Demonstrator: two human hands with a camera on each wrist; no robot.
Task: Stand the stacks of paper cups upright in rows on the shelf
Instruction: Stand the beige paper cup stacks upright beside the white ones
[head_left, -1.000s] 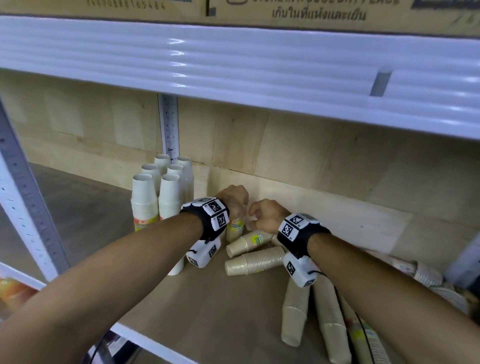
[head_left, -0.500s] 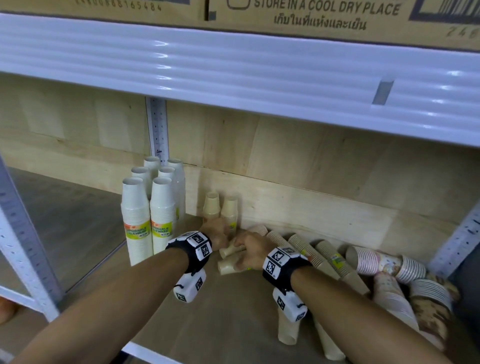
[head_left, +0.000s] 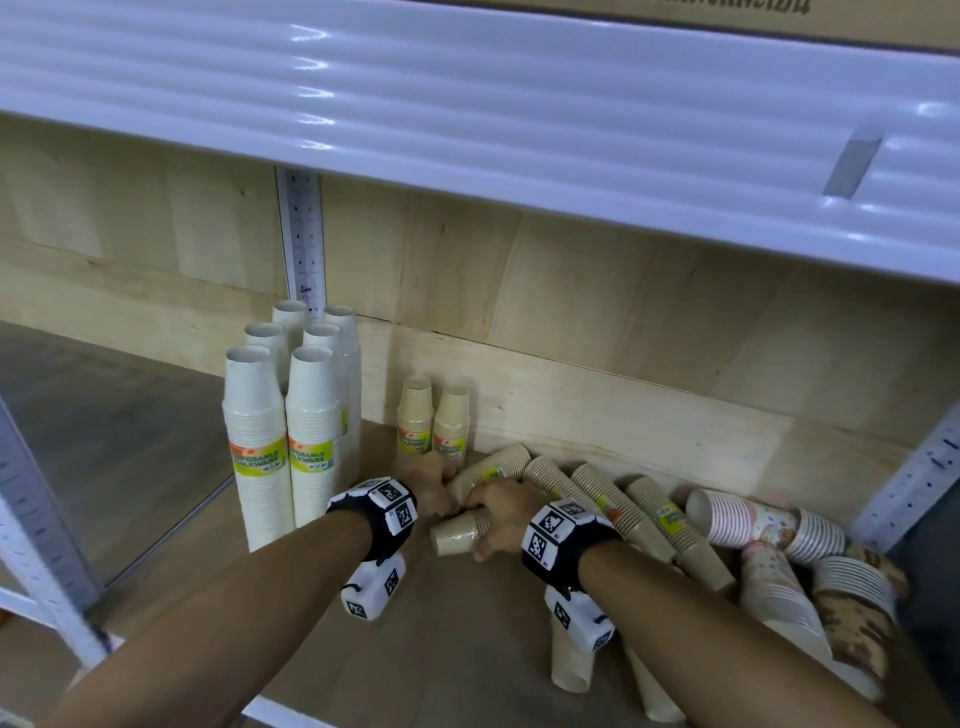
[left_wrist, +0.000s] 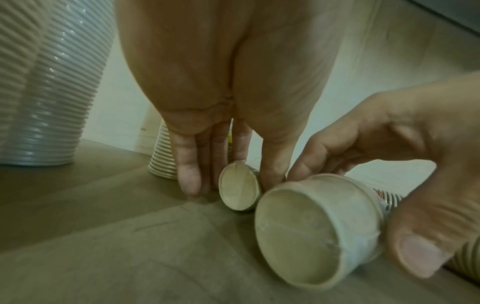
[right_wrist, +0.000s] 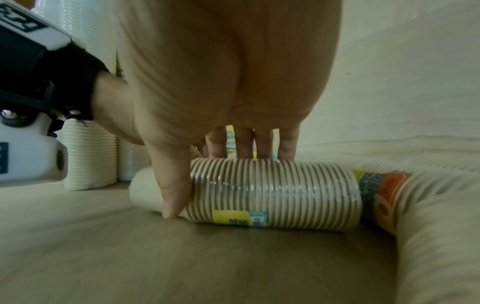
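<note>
Two short tan cup stacks (head_left: 414, 415) (head_left: 451, 422) stand upright by the back wall, right of several tall white stacks (head_left: 254, 441). In front of them lie more tan stacks. My left hand (head_left: 434, 483) (left_wrist: 233, 185) reaches down, its fingers on either side of the small end of one lying tan stack (head_left: 491, 470) (left_wrist: 239, 190). My right hand (head_left: 498, 519) (right_wrist: 221, 181) grips the nearer lying tan stack (head_left: 457, 532) (right_wrist: 272, 193) (left_wrist: 317, 226), thumb on the front and fingers over the back. Both stacks rest on the shelf board (head_left: 467, 649).
More tan stacks (head_left: 649, 514) lie fanned out to the right, with patterned stacks (head_left: 763, 519) piled at the far right. Two stacks (head_left: 571, 660) lie under my right forearm. The upper shelf (head_left: 467, 104) hangs low overhead. Metal uprights (head_left: 301, 239) (head_left: 919, 478) stand at the back.
Both hands have drawn back from the two upright tan stacks at the wall and come down onto the lying stacks in front, taking hold of them.
</note>
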